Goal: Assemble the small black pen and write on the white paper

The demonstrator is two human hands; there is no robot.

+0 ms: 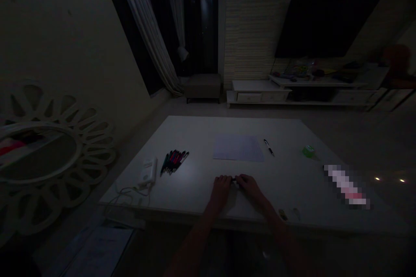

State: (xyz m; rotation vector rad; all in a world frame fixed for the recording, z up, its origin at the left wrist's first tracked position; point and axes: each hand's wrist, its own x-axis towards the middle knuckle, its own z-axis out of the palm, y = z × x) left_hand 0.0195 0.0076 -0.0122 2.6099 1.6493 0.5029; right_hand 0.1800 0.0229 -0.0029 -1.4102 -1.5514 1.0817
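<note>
Both my hands are close together over the near half of the white table. My left hand is closed on the left end of a small dark pen-like thing. The fingers of my right hand close on its right end. Most of it is hidden by my fingers, and the room is dim, so its exact kind is unclear. Just beyond my hands lies a sheet of paper. A black-and-white pen rests to the right of the paper. Off to the left is a pile of several pens.
A white box-shaped device with cables stands at the table's left. Toward the right are a green tape roll and a pixelated object. Two small items, one dark and one pale, lie near the front edge.
</note>
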